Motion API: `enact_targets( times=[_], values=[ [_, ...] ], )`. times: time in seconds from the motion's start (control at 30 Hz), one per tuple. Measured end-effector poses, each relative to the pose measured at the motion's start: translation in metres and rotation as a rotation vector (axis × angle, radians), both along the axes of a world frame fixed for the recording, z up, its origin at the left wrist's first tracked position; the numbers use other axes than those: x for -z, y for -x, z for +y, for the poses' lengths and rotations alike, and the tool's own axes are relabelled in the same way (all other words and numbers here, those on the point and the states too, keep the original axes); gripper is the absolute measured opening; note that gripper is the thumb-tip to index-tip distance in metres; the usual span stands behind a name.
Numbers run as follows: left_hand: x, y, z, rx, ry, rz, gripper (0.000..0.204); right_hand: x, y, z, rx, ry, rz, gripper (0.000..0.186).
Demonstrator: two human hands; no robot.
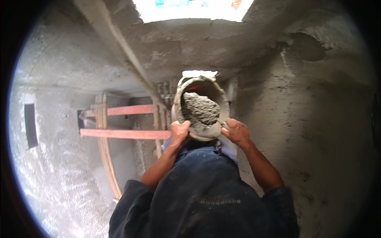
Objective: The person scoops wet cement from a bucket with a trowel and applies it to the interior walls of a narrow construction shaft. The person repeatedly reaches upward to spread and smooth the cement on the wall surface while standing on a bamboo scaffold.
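Between my two hands is a round bucket (177,101), crusted with dried mortar and tilted so its mouth shows. Wet grey mortar (201,108) lies heaped inside it. My left hand (179,132) is closed on the near left side of the rim. At the near right side, my right hand (237,131) is closed on the rim too, its fingertips partly hidden by the bucket. The bucket is close in front of my body, and its underside is out of sight.
Red beams (127,134) and upright wooden poles (104,146) stand to the left. A long slanting pole (119,43) runs down from the upper left. Rough plastered wall (274,119) rises at the right. A bright opening (194,10) shows at the top.
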State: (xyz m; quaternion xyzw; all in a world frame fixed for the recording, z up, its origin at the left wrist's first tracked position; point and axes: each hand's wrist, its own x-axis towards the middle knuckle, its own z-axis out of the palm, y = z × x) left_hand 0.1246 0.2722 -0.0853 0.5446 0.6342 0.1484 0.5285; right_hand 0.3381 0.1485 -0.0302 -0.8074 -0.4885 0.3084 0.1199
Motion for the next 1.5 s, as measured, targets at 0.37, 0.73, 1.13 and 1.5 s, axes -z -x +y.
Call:
enact_targets(
  times=[0.37, 0.73, 1.13, 1.5],
  values=[
    [0.024, 0.008, -0.005, -0.086, 0.004, -0.114, 0.032, -0.132, -0.153, 0.036, 0.393, -0.110, 0.741, 0.033],
    [0.010, 0.009, -0.002, -0.020, -0.026, -0.107, 0.029, -0.245, -0.205, -0.030, 0.512, -0.267, -0.345, 0.045],
    [-0.015, 0.005, -0.018, 0.032, -0.005, -0.063, 0.028, 0.069, 0.015, 0.053, -0.190, 0.213, -0.156, 0.029],
    [0.007, 0.008, 0.000, 0.048, -0.014, -0.049, 0.031, -0.002, -0.014, 0.011, -0.044, -0.087, -0.091, 0.030]
  ],
)
